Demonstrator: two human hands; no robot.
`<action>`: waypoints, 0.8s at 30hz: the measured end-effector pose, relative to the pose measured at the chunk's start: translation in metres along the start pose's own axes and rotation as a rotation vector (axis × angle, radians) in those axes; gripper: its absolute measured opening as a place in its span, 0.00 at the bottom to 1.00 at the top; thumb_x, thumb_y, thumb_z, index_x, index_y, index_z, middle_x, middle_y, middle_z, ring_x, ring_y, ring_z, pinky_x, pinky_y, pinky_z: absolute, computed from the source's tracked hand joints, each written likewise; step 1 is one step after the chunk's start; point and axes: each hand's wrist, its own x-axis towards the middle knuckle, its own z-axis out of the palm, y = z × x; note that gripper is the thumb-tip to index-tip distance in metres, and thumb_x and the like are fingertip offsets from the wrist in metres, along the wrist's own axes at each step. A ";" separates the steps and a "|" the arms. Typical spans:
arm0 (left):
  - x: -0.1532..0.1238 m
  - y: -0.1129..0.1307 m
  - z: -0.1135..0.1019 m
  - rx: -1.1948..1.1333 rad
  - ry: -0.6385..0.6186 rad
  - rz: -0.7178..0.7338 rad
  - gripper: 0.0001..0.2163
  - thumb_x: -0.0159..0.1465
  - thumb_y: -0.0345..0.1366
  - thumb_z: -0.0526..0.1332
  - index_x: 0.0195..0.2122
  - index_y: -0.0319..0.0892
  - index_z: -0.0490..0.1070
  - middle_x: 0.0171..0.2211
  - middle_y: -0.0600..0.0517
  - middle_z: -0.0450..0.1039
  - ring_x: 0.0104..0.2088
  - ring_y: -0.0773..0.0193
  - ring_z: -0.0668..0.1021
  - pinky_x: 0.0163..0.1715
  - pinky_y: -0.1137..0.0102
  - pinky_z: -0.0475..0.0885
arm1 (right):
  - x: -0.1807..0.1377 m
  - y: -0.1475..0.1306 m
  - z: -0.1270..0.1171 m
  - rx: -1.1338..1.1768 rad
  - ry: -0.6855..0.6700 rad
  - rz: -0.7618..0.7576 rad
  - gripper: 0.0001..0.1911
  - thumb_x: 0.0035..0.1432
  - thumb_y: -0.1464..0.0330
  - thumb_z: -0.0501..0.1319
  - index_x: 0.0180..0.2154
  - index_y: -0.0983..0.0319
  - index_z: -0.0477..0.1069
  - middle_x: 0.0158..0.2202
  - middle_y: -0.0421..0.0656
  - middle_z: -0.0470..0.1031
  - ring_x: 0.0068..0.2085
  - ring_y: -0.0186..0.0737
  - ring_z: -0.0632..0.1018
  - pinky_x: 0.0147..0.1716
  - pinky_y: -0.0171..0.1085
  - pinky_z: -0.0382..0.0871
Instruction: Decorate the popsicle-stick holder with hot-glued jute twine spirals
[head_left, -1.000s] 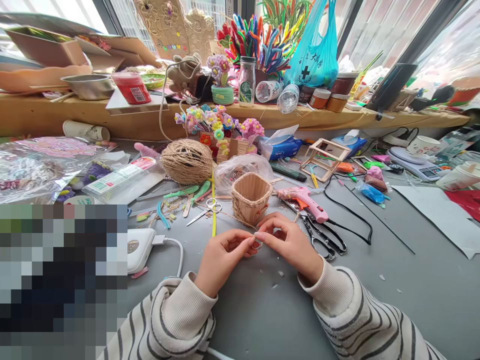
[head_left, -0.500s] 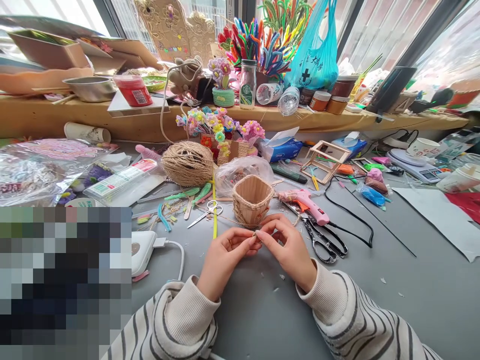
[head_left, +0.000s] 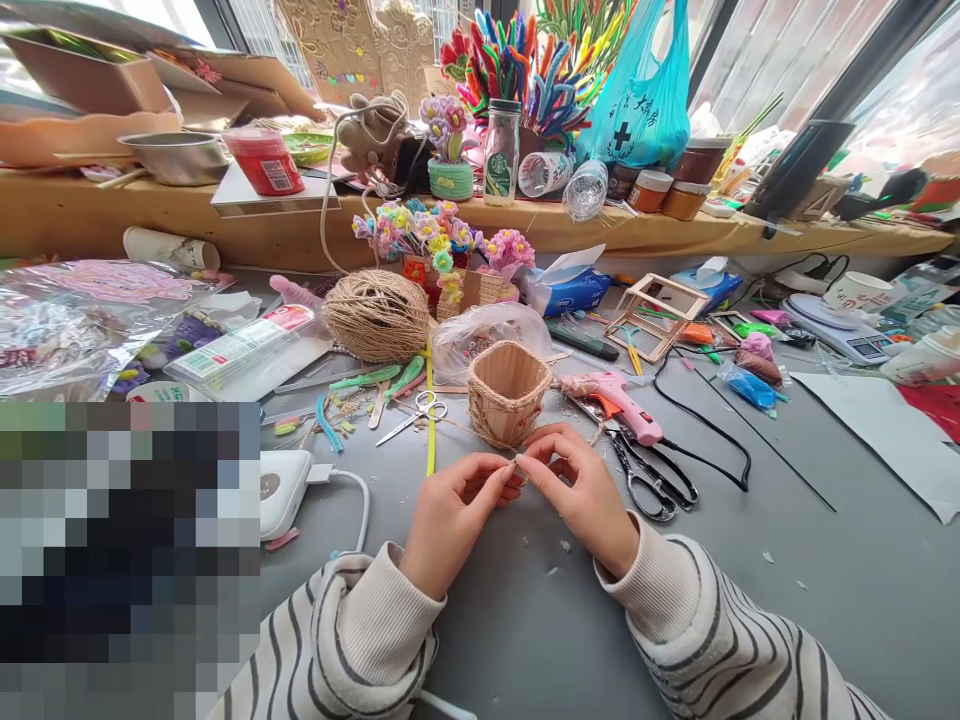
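Fingertip to fingertip, my left hand (head_left: 461,515) and my right hand (head_left: 574,490) are closed in a pinch on a short tan strand of twine (head_left: 514,463); most of it is hidden by the fingers. Just beyond them stands a small wooden-stick basket (head_left: 504,395), upright, with braided twine round its rim. A large ball of twine (head_left: 375,315) lies behind it to the left. Right of the basket rests a pink hot glue gun (head_left: 619,400), with black-handled scissors (head_left: 652,480) in front of it.
Small white scissors (head_left: 420,415) and a yellow strip (head_left: 430,400) lie left of the basket. A white power bank (head_left: 285,490) with a cable sits near my left sleeve. The glue gun's black cord (head_left: 739,450) loops rightward. A cluttered ledge (head_left: 300,238) runs along the back.
The view has shifted slightly. Both hands keep their pinch at nearly the same place before the basket, with the fingertips a little closer together.
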 end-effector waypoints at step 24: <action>-0.003 0.001 0.000 0.119 -0.118 0.083 0.08 0.59 0.39 0.52 0.29 0.40 0.63 0.25 0.54 0.65 0.27 0.68 0.71 0.30 0.73 0.69 | -0.001 0.002 0.002 -0.292 -0.127 -0.319 0.08 0.58 0.70 0.48 0.27 0.61 0.61 0.34 0.45 0.65 0.38 0.39 0.67 0.40 0.40 0.63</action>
